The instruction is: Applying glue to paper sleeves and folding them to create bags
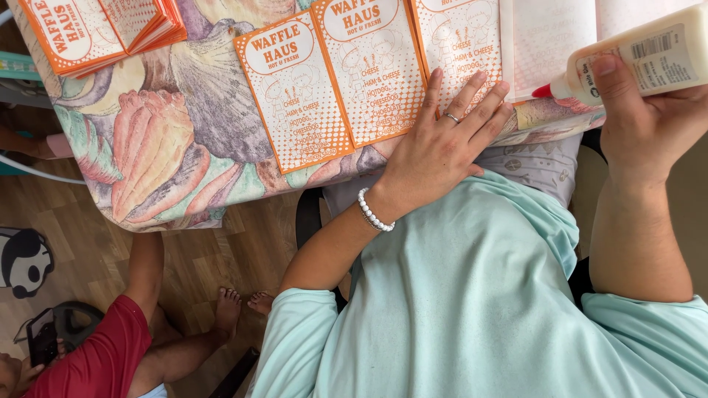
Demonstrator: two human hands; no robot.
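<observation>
mint shirt (472,295), left hand (442,144) pressing orange cards (369,74)

**A:** So what's around me apart from what I'm working on?

**B:** The worktop has a cloth with big pastel seashells (158,140) on it. A stack of orange-and-white printed sheets (103,29) sits at its far corner, well apart from the rest.

**A:** And below my seat?

**B:** Wood-look floor (199,258). Another person in a red top (103,354) sits down there, bare feet (243,302) just beside my chair. There's a black-and-white panda mat (23,262) by the edge and a dark phone-like thing (42,339) near that person, too small to tell exactly.
</observation>
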